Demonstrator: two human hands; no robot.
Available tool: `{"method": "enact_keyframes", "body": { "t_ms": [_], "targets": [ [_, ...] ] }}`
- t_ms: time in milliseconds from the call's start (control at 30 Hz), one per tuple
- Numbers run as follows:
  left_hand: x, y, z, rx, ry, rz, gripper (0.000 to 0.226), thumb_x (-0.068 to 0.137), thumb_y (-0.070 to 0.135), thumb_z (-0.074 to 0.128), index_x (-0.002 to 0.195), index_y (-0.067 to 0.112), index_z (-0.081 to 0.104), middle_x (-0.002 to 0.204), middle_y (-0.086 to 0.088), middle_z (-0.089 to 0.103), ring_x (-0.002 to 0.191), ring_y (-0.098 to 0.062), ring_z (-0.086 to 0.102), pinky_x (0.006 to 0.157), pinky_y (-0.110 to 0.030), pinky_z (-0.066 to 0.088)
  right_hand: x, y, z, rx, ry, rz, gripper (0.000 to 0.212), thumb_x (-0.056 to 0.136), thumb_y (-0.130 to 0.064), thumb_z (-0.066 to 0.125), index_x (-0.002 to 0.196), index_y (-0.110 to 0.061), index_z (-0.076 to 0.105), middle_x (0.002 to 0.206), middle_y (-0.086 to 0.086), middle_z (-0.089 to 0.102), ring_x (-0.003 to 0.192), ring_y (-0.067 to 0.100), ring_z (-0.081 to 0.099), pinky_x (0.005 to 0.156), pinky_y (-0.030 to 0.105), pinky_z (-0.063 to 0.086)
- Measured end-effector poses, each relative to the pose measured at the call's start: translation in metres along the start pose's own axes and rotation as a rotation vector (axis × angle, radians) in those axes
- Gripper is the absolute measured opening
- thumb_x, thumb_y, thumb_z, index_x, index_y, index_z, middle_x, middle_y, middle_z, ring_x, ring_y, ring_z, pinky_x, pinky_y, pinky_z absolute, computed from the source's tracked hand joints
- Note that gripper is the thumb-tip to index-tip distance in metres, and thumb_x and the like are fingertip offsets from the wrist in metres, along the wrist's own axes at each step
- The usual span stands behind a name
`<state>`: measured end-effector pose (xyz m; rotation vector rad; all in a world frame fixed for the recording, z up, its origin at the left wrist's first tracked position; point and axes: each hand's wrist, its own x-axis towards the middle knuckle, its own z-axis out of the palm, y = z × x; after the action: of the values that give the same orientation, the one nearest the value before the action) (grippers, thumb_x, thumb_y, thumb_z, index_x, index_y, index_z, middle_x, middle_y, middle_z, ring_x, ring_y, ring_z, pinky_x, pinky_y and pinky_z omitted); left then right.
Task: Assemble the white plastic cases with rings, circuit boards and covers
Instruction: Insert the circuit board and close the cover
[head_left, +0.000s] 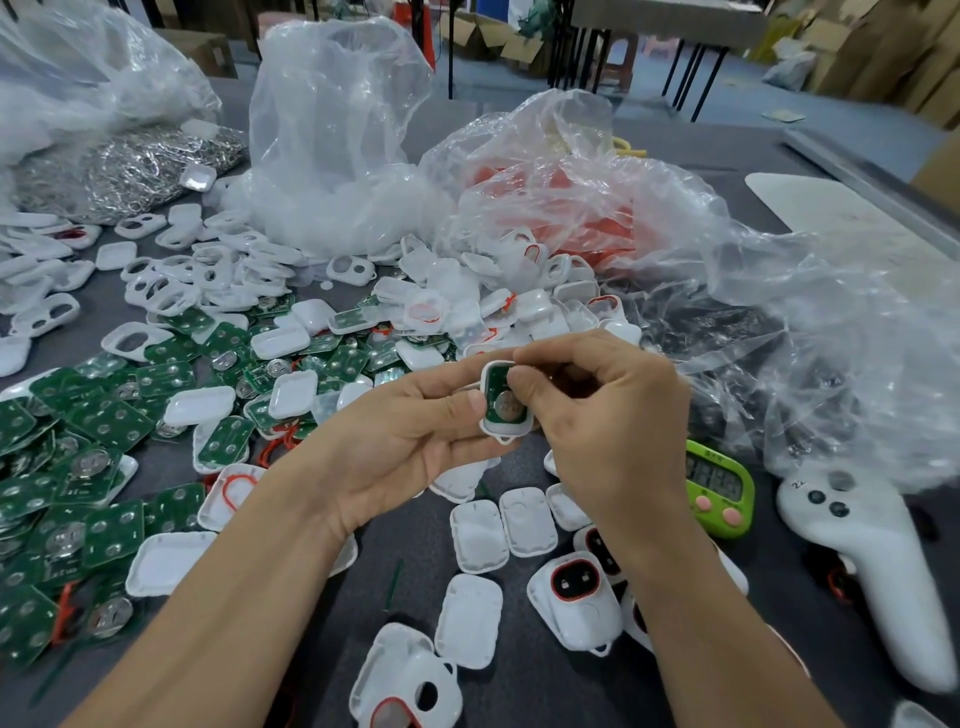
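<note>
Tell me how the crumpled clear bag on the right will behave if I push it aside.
The clear bag looks thin and wrinkled, so it would probably buckle, not shift whole. The table shows through it, so likely near empty and light. Its edge lies by the green timer, which it might nudge.

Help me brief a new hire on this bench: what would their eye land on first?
Most likely the two hands at centre: the left hand holds a white case with a green circuit board seated inside, and the right hand pinches its top end. Next, the heap of loose green boards on the left of the table, and the crumpled clear bags behind.
</note>
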<state>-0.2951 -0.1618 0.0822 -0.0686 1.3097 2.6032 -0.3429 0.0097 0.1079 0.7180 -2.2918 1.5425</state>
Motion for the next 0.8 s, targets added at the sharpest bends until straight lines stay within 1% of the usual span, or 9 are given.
{"method": "enact_keyframes", "body": {
  "t_ms": [67, 133, 200, 300, 367, 467, 567, 700, 800],
  "targets": [
    [-0.0002, 0.0003, -0.0002, -0.003, -0.011, 0.002, 0.047, 0.083, 0.008, 0.068, 0.130, 0.012, 0.070, 0.120, -0.013, 0.073, 0.106, -0.026, 0.074, 0.097, -0.037, 0.059, 0.0002, 0.0004, 0.0000, -0.011, 0.005, -0.009, 0.018, 0.081, -0.011, 0.086, 0.088, -0.027, 0.081, 0.083, -0.019, 0.073, 0.077, 0.002, 0.069, 0.067, 0.009, 0.050],
    [0.0003, 0.0005, 0.0002, -0.003, -0.001, -0.004, 0.051, 0.077, 0.012, 0.073, 0.128, 0.013, 0.072, 0.119, -0.013, 0.074, 0.105, -0.025, 0.074, 0.093, -0.036, 0.060, 0.0002, 0.0008, -0.0002, -0.030, 0.010, -0.021, 0.017, 0.081, -0.010, 0.085, 0.088, -0.025, 0.082, 0.084, -0.018, 0.073, 0.079, 0.000, 0.068, 0.069, 0.008, 0.049],
    [0.0004, 0.0006, 0.0006, -0.005, 0.007, -0.001, 0.050, 0.075, 0.013, 0.074, 0.125, 0.014, 0.074, 0.119, -0.013, 0.074, 0.106, -0.025, 0.074, 0.090, -0.034, 0.061, -0.0003, 0.0003, 0.0002, -0.045, 0.012, -0.024, 0.016, 0.081, -0.010, 0.084, 0.087, -0.024, 0.082, 0.084, -0.016, 0.074, 0.080, 0.001, 0.068, 0.069, 0.009, 0.050],
    [-0.0005, 0.0009, 0.0004, -0.023, 0.008, 0.009, 0.042, 0.084, 0.008, 0.067, 0.126, 0.011, 0.073, 0.119, -0.015, 0.074, 0.107, -0.026, 0.073, 0.090, -0.035, 0.061, -0.0009, -0.0013, 0.0004, -0.010, 0.020, 0.006, 0.014, 0.083, -0.013, 0.083, 0.088, -0.026, 0.081, 0.081, -0.015, 0.074, 0.077, 0.005, 0.070, 0.067, 0.015, 0.054],
    [-0.0011, 0.0010, 0.0008, -0.026, 0.010, 0.013, 0.039, 0.088, 0.004, 0.061, 0.124, 0.010, 0.074, 0.117, -0.014, 0.075, 0.106, -0.026, 0.074, 0.089, -0.035, 0.061, -0.0005, -0.0019, -0.0005, 0.010, 0.021, 0.008, 0.014, 0.082, -0.015, 0.084, 0.087, -0.027, 0.081, 0.080, -0.015, 0.074, 0.075, 0.009, 0.069, 0.064, 0.017, 0.054],
    [-0.0010, 0.0015, 0.0029, -0.020, 0.022, 0.017, 0.039, 0.087, 0.005, 0.059, 0.122, 0.012, 0.074, 0.119, -0.011, 0.075, 0.105, -0.023, 0.075, 0.084, -0.032, 0.062, -0.0007, -0.0019, -0.0019, -0.016, -0.035, -0.044, 0.015, 0.077, -0.014, 0.087, 0.084, -0.026, 0.082, 0.079, -0.015, 0.072, 0.068, 0.010, 0.063, 0.059, 0.014, 0.046],
    [-0.0005, 0.0018, 0.0031, -0.044, 0.029, 0.026, 0.040, 0.085, 0.006, 0.060, 0.122, 0.011, 0.074, 0.118, -0.010, 0.076, 0.105, -0.021, 0.075, 0.083, -0.032, 0.062, -0.0009, -0.0018, -0.0024, -0.090, -0.106, -0.089, 0.016, 0.074, -0.019, 0.089, 0.084, -0.029, 0.082, 0.077, -0.017, 0.067, 0.065, 0.007, 0.056, 0.061, 0.011, 0.038],
    [-0.0014, 0.0013, 0.0016, -0.050, 0.012, 0.034, 0.038, 0.089, 0.004, 0.057, 0.122, 0.012, 0.075, 0.118, -0.010, 0.075, 0.107, -0.021, 0.074, 0.086, -0.033, 0.061, -0.0003, -0.0012, -0.0027, -0.126, -0.125, -0.106, 0.016, 0.074, -0.019, 0.088, 0.085, -0.028, 0.082, 0.078, -0.019, 0.064, 0.068, 0.002, 0.055, 0.065, 0.009, 0.036],
    [-0.0018, 0.0008, 0.0011, -0.039, -0.011, 0.043, 0.039, 0.089, 0.004, 0.059, 0.123, 0.013, 0.074, 0.120, -0.010, 0.075, 0.110, -0.021, 0.073, 0.087, -0.033, 0.060, -0.0002, -0.0028, -0.0030, -0.156, -0.138, -0.106, 0.016, 0.073, -0.018, 0.088, 0.084, -0.028, 0.081, 0.076, -0.020, 0.061, 0.068, 0.000, 0.056, 0.064, 0.007, 0.037]
  ]
}}
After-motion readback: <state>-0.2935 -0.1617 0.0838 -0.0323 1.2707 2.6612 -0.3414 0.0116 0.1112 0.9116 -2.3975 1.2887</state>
